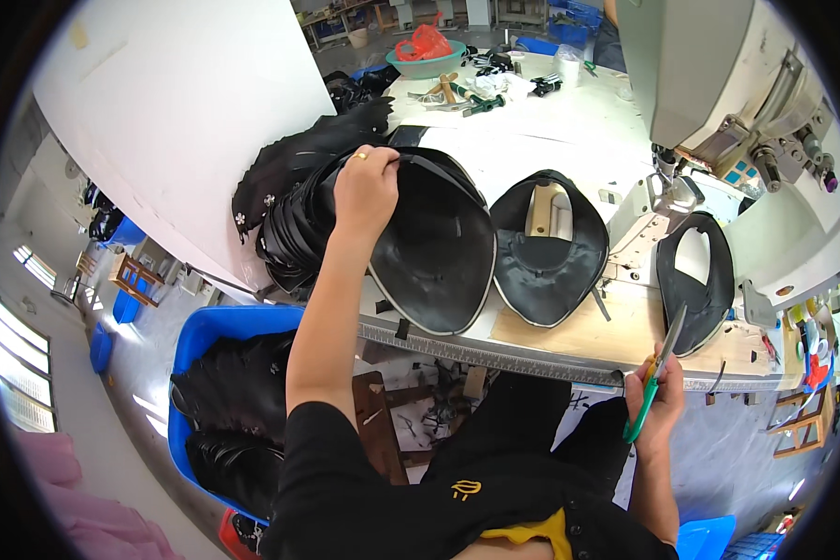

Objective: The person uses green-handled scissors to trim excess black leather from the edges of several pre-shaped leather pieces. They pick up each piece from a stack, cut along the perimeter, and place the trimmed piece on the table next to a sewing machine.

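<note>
At the left of the table my left hand (369, 187) is closed on the top edge of a black leather shoe upper (434, 243). This piece leans against a thick stack of similar black uppers (294, 224). My right hand (658, 401) is wrapped round green-handled scissors (642, 411) at the table's front edge, blades pointing up. Just beyond the blade tips lies another black upper (709, 289), with an opening through it. Between the hands rests a further black upper (546, 280), its opening showing pale wood.
A sewing machine (653, 210) stands at the right. A metal ruler strip (457, 350) runs along the table front. Farther back are hammers (467, 101) and a green basin (427, 63) with a red bag. A blue bin (189, 355) of black pieces stands at lower left.
</note>
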### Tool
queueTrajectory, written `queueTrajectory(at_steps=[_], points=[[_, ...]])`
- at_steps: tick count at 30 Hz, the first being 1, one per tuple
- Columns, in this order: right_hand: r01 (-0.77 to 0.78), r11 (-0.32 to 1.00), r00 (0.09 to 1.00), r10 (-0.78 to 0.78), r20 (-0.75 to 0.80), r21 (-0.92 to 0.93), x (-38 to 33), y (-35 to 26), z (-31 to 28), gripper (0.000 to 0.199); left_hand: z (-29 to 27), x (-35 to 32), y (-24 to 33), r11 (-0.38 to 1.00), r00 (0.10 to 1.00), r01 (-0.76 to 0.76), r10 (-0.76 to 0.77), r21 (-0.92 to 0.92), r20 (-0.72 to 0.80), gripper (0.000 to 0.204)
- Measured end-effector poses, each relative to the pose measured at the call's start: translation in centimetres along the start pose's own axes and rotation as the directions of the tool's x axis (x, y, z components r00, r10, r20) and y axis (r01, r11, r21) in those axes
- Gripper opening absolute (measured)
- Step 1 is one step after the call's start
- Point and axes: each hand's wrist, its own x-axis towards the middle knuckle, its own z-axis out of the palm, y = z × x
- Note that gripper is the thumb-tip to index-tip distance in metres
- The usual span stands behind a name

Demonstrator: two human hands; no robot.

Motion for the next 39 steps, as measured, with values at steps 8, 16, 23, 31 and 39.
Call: queueTrajectory(at_steps=[8, 16, 23, 31, 39], points=[[0.454, 0.852, 0.868, -0.489, 0.084, 0.260, 2.8, -5.3, 5.0, 0.091, -10.8, -2.4, 16.4, 0.915, 0.938, -0.344, 0.342, -0.210, -0.048, 0.016], [0.095, 0.901, 0.979, -0.161, 0.125, 0.422, 2.9, -8.5, 4.1, 0.064, -8.0, -7.1, 21.0, 0.622, 0.885, 0.229, 0.188, -0.749, 0.427, 0.025], [-0.486, 0.821, 0.801, 0.282, 0.528, 0.299, 3.1, -6.6, -0.6, 0.054, -4.8, -11.7, 20.4, -0.332, 0.432, 0.881, 0.279, -0.336, 0.857, 0.025], [-0.461, 0.816, 0.862, 0.317, 0.396, 0.350, 5.2, -4.3, 0.6, 0.054, -3.1, -11.1, 18.7, -0.086, 0.277, 0.959, 0.463, -0.268, 0.842, 0.065], [0.251, 0.958, 0.873, -0.285, 0.396, 0.136, 3.9, -4.3, -0.3, 0.066, -0.8, -13.1, 19.9, -0.376, 0.328, 0.897, 0.208, -0.234, 0.922, 0.044]])
